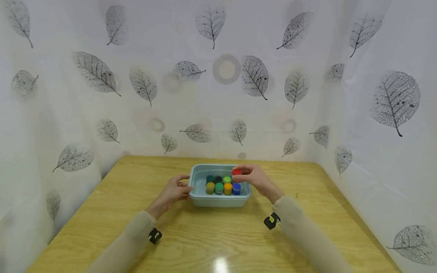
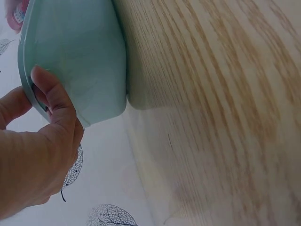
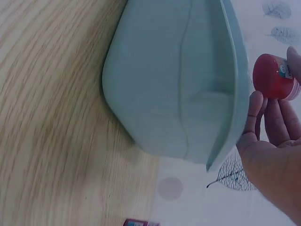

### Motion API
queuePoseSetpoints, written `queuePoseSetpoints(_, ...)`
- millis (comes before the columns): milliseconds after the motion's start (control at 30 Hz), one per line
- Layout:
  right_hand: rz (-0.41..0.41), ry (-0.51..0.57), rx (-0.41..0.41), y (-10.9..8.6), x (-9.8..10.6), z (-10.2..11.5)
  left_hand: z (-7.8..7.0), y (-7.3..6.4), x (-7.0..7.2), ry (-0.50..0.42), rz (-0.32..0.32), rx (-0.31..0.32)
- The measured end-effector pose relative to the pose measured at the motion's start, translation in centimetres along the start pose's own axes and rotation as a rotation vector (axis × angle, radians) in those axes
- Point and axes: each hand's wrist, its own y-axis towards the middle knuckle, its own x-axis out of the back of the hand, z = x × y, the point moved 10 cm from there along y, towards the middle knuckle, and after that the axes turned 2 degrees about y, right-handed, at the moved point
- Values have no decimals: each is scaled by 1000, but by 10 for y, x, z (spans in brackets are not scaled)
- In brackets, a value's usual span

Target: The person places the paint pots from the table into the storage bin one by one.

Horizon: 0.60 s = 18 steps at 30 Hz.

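Observation:
A pale blue-green plastic tub (image 1: pixel 218 202) sits on the table, with several small paint jars in its right part, among them an orange jar (image 1: pixel 227 189), a blue jar (image 1: pixel 236 188) and a yellow jar (image 1: pixel 209 188). At the tub's left end, my left hand (image 1: pixel 175 192) pinches the rim between thumb and fingers; the left wrist view shows this grip on the rim (image 2: pixel 24 61). My right hand (image 1: pixel 255 178) holds a red paint jar (image 3: pixel 273 76) between thumb and fingers, above the tub's right back corner. That jar bears a small label.
The wooden table (image 1: pixel 218 231) stretches around the tub. Behind it and at both sides hangs a pale curtain (image 1: pixel 218 102) with leaf prints. In the right wrist view, a small purple thing (image 3: pixel 140 222) is cut off at the bottom edge.

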Motion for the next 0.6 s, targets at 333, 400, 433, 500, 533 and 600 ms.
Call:
queuePoseSetpoints(333, 91, -99, 19, 14, -42, 7, 0, 1, 1, -12, 3, -11)
queuePoseSetpoints(400, 107, -100, 17, 16, -51, 7, 0, 1, 1, -15, 4, -12)
queuePoseSetpoints(433, 111, -97, 14, 18, -54, 7, 0, 0, 1, -16, 4, -13)
queuePoseSetpoints(500, 113, -93, 4, 21, -59, 5, 0, 0, 1, -16, 6, -14)
queuePoseSetpoints(533, 111, -95, -1, 22, -61, 5, 0, 0, 1, -17, 5, -14)
queuePoseSetpoints(600, 103, -103, -10, 25, -64, 4, 0, 0, 0, -15, 5, -12)
